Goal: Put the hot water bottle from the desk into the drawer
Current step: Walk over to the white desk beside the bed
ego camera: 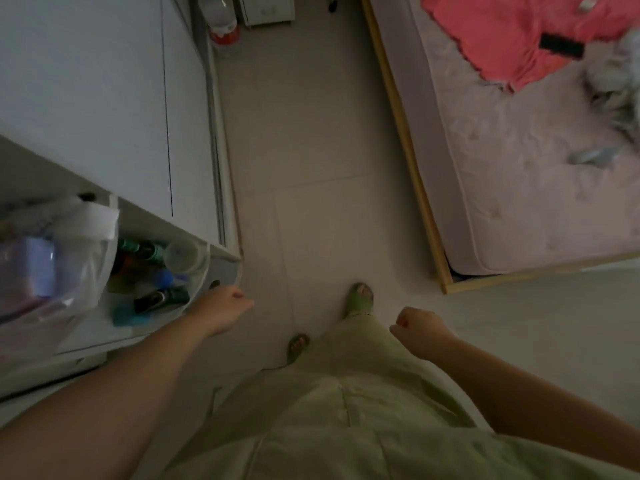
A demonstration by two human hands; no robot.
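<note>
A white drawer (227,268) stands pulled out at the lower left. It holds several small bottles, a clear plastic cup (181,254) and a clear plastic bag (69,271) with a purple thing inside. I cannot make out a hot water bottle for certain. My left hand (225,306) hovers just in front of the drawer's front panel, fingers curled, nothing visible in it. My right hand (419,329) is a closed fist held over the floor to the right of my legs, holding nothing.
White cabinet doors (104,98) run along the left. A bed with a pink mattress (519,185), a red cloth (512,36) and a black remote (561,46) fills the right. A large water bottle (221,19) stands on the floor far ahead. My feet in green slippers (360,299) are on the tiles.
</note>
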